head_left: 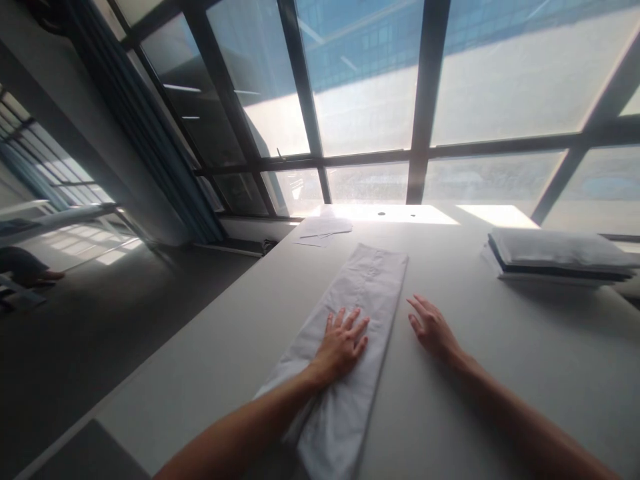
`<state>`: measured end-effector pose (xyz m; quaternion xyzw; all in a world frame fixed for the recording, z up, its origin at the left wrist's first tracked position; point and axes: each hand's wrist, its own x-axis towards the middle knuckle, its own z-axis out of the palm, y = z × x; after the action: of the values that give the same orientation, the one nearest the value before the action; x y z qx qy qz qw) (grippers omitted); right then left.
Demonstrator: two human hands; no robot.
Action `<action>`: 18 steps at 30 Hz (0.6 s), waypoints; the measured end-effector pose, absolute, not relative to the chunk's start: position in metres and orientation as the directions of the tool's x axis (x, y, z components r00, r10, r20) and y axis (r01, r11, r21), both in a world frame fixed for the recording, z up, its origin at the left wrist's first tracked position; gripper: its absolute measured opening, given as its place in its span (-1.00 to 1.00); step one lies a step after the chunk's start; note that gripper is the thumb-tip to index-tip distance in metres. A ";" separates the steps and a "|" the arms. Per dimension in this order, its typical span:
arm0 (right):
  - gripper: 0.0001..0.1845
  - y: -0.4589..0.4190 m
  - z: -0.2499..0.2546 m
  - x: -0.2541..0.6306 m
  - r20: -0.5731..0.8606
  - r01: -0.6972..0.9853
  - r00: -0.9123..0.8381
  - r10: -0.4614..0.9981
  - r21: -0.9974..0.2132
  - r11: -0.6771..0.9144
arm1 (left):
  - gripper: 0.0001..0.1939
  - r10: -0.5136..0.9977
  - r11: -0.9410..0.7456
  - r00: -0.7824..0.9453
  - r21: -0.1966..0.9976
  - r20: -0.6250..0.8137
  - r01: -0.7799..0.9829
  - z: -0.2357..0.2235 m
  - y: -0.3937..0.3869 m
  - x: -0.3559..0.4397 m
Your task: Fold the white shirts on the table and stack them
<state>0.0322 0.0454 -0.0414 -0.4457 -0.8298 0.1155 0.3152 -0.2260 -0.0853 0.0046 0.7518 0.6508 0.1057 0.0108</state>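
From the head camera, a white cloth (350,333) lies folded into a long narrow strip on a pale table (500,373). It runs from the near edge away toward the window (370,80), a little slanted, with the far end squared off and the near end wider and looser. Its surface is mostly smooth, with soft creases near the wrist and a faint seam toward the far end.

The left hand (343,343) lies flat on the middle of the cloth, palm down, fingers spread and straight, gripping nothing. The right hand (433,330) rests just beside the cloth's right edge, over the bare table, fingers open and slightly curled, holding nothing.

Well apart on the right sits a stack of folded cloths (560,257). Some papers (323,230) lie near the far edge.
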 end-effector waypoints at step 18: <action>-0.34 0.048 -0.025 0.030 0.279 0.754 -0.347 0.896 -0.486 0.443 | -0.45 0.976 -0.059 -0.046 0.461 0.214 0.885 -0.008 0.093 -0.108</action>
<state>0.0297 0.0481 -0.0253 -0.5097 -0.8090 0.1372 0.2588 -0.1084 0.0931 -0.0085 0.6845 0.6798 0.2470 0.0913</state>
